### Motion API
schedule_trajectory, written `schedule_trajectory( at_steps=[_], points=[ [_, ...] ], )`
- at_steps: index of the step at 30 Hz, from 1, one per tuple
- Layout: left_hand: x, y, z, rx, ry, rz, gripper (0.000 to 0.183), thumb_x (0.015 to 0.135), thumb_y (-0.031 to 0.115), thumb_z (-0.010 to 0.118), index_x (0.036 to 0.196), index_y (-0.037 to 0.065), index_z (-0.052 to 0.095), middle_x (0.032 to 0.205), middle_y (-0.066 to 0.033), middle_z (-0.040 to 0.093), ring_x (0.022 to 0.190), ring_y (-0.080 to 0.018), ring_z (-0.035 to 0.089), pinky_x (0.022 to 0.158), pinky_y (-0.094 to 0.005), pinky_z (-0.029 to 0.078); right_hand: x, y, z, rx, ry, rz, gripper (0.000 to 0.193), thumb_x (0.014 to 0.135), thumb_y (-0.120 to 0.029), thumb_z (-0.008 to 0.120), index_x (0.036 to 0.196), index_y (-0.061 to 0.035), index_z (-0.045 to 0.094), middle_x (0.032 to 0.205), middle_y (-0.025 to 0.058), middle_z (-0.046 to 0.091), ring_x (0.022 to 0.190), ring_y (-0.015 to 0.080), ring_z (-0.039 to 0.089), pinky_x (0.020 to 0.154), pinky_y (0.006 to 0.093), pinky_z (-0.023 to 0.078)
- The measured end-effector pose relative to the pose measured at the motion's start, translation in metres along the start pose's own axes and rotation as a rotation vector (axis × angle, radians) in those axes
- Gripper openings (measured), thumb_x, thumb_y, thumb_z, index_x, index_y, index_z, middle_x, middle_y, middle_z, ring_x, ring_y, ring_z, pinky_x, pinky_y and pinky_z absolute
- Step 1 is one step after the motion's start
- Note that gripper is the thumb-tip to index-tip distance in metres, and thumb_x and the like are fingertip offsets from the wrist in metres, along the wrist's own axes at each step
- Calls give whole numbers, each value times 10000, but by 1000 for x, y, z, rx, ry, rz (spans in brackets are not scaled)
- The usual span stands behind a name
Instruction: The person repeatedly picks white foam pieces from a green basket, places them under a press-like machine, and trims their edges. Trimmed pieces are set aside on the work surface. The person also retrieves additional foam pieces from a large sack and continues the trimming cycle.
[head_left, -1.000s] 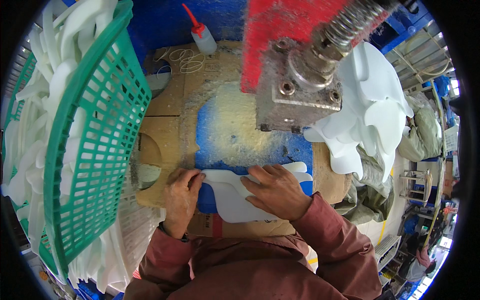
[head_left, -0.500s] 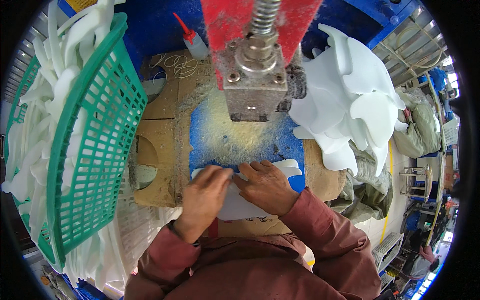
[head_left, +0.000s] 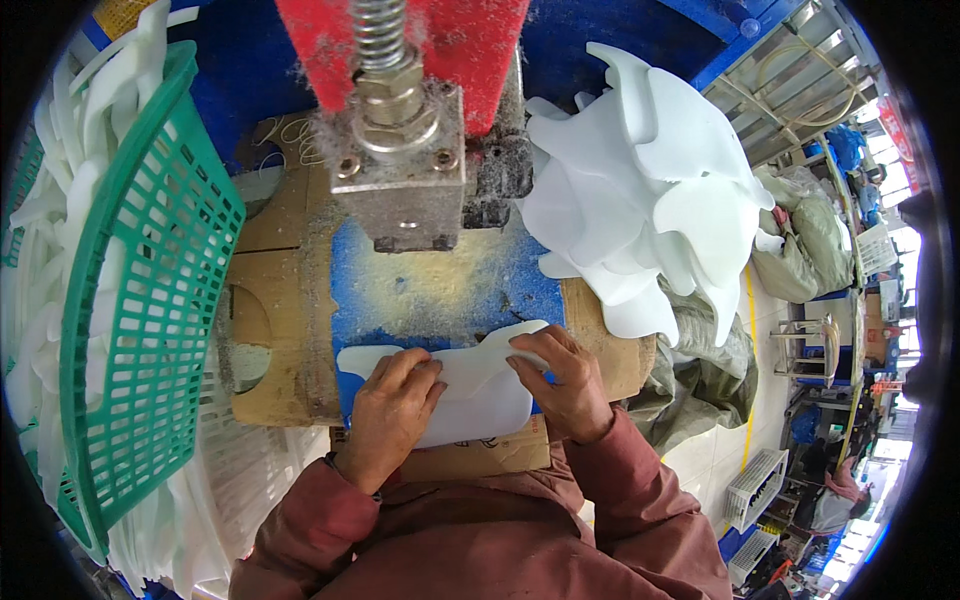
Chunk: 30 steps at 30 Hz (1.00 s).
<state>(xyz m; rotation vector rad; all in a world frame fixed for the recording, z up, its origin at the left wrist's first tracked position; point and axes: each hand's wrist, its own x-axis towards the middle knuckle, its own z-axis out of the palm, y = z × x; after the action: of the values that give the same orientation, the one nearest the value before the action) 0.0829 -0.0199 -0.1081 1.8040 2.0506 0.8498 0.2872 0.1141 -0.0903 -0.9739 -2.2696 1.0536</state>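
A curved, white sheet-like piece (head_left: 475,405) lies at the near edge of the blue work surface (head_left: 350,290), partly over the cardboard. My left hand (head_left: 392,408) rests on its left part, fingers curled and bunched over the upper edge. On the other side, my right hand (head_left: 562,378) pinches the upper right edge between thumb and fingers. Pale yellowish powder (head_left: 440,280) coats the blue surface just beyond the piece. Above it hangs a metal machine head (head_left: 400,190) with a spring, apart from both hands.
To the left stands a green basket (head_left: 150,290) heaped with white curved strips (head_left: 85,180). A pile of similar white pieces (head_left: 650,190) sits at the right, near grey-green sacks (head_left: 700,385). Brown cardboard (head_left: 285,340) flanks the blue surface. A red machine part (head_left: 480,60) rises behind.
My hands have moved apart along the white piece, uncovering its middle. The right hand now pinches the right edge. The whole view has shifted, so the machine head appears farther left.
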Motion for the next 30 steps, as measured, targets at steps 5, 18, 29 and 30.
schedule_trajectory(
  at_steps=[5,18,29,30],
  points=[
    [-1,4,6,11,33,-49,220,829,53,793,1031,10,719,1114,-85,625,1012,-298,648,838,-405,574,10,6,8,-69,40,-42,205,866,2,762,1054,-53,700,938,119,666,787,302,672,664,376,530],
    [-3,8,10,-22,65,-130,261,848,52,784,1087,5,688,1132,-109,615,1034,-322,636,852,-431,564,15,14,22,-130,58,-36,177,876,-5,749,1037,-61,699,953,115,657,814,321,679,694,399,546],
    [-2,7,13,4,66,-126,246,866,60,773,1090,5,688,1148,-113,612,1017,-318,651,839,-424,570,18,20,30,-402,16,-127,125,880,-61,721,992,-89,672,923,91,599,815,316,671,669,420,556],
    [-2,7,11,-2,64,-122,241,869,52,768,1092,4,689,1153,-114,612,1002,-315,659,828,-419,573,18,19,30,-434,3,-131,132,891,-61,727,1010,-85,675,929,94,598,824,317,674,676,422,555]
  ],
)
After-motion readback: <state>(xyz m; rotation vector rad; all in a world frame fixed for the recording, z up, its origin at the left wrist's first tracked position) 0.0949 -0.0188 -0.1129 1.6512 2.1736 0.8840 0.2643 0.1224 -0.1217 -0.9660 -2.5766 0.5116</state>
